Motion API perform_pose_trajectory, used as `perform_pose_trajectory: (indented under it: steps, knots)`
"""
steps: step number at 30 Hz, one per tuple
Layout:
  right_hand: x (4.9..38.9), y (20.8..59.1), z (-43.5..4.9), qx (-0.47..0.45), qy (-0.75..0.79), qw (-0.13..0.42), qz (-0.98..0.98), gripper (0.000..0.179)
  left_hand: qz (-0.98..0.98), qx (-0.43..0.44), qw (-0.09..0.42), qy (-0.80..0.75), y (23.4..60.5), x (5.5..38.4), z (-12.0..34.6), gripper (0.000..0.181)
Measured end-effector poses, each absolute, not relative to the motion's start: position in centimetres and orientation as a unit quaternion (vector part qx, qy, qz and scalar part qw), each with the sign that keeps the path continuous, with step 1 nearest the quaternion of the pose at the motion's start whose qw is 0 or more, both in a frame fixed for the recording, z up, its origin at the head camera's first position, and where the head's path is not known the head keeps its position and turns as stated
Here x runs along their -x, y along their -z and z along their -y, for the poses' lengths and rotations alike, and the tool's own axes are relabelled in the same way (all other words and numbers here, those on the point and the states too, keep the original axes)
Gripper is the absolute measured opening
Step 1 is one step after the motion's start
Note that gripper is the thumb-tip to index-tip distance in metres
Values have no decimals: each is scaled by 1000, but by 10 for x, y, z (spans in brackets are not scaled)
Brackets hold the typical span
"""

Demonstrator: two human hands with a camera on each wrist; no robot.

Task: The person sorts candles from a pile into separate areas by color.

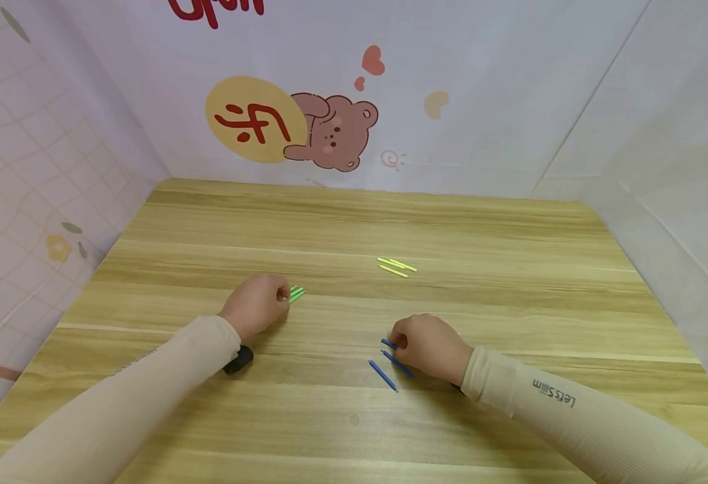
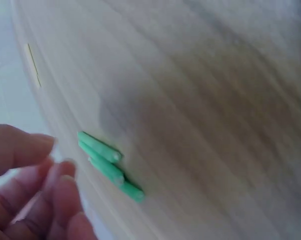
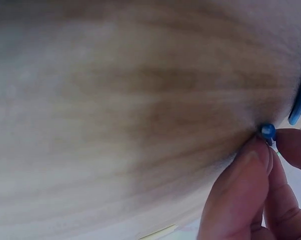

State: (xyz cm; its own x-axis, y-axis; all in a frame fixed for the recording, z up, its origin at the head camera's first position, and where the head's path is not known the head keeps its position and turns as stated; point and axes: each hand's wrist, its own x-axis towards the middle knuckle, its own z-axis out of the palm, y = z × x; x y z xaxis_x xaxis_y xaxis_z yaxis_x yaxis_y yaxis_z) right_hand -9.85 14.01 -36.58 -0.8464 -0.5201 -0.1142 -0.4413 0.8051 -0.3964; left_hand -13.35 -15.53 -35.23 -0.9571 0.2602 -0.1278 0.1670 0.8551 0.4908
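In the head view my left hand (image 1: 258, 306) is beside several short green sticks (image 1: 296, 294). The left wrist view has its fingers (image 2: 65, 195) loosely bent with nothing between them, apart from the green sticks (image 2: 108, 162) on the table. My right hand (image 1: 429, 344) pinches a thin blue stick (image 1: 388, 343) between thumb and finger. Its round end (image 3: 268, 131) shows at the fingertips in the right wrist view, close to the wooden surface. Two more blue sticks (image 1: 382, 375) lie side by side, left of and below that hand.
Several yellow sticks (image 1: 393, 273) lie together farther back on the wooden table (image 1: 511, 269). White cloth walls (image 1: 499, 134) with a printed bear stand along the back and sides. A black object (image 1: 239, 359) sits under the left wrist.
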Motion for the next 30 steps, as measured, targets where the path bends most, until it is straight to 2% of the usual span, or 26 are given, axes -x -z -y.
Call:
perform_pose_trajectory:
  steps: [10,21,30]
  knots:
    - [98,367,-141,261,179,98,-944,10,-947,-145,78,-277,353,126,138,20]
    - [98,368,-141,262,177,104,-943,10,-927,-204,58,-309,351,113,114,14]
    - [99,367,-141,262,176,104,-943,10,-904,-247,74,-341,348,103,94,12]
